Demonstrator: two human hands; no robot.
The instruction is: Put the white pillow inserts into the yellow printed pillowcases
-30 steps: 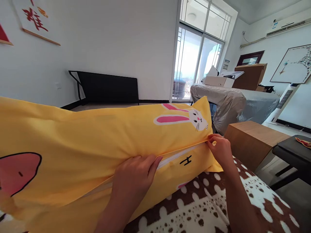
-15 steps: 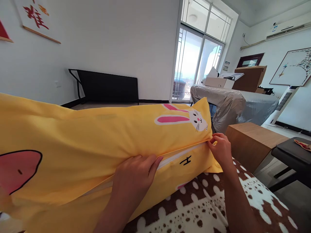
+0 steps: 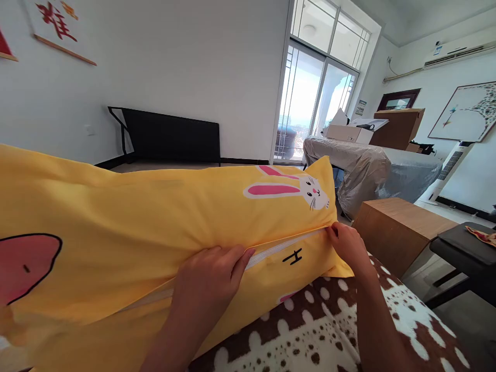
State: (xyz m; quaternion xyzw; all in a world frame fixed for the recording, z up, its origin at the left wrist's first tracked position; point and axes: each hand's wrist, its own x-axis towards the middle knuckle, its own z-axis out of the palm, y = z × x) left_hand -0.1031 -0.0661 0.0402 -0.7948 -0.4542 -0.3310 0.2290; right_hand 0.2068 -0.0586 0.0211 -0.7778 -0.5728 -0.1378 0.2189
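A long yellow pillow [image 3: 166, 206] lies across the view, printed with a white rabbit [image 3: 313, 192] and a black letter H. Along its near side runs a white zipper [image 3: 279, 250], partly under a fabric flap. My left hand [image 3: 211, 276] is closed on the flap's edge near the middle, thumb along the zipper. At the pillow's right end, my right hand [image 3: 347, 245] pinches the corner where the zipper ends. Whether a zipper pull is between those fingertips is hidden.
Under the pillow is a brown and white spotted blanket [image 3: 298, 336]. To the right stand a wooden box [image 3: 406, 222] and a black stool [image 3: 465, 243]. Behind them, a plastic-covered table [image 3: 349, 155] bears cardboard boxes [image 3: 399, 126]. A black folded frame [image 3: 170, 137] leans against the wall.
The right hand's fingers have curled in closer against the pillow's corner. The left hand keeps its hold, and the view has shifted slightly.
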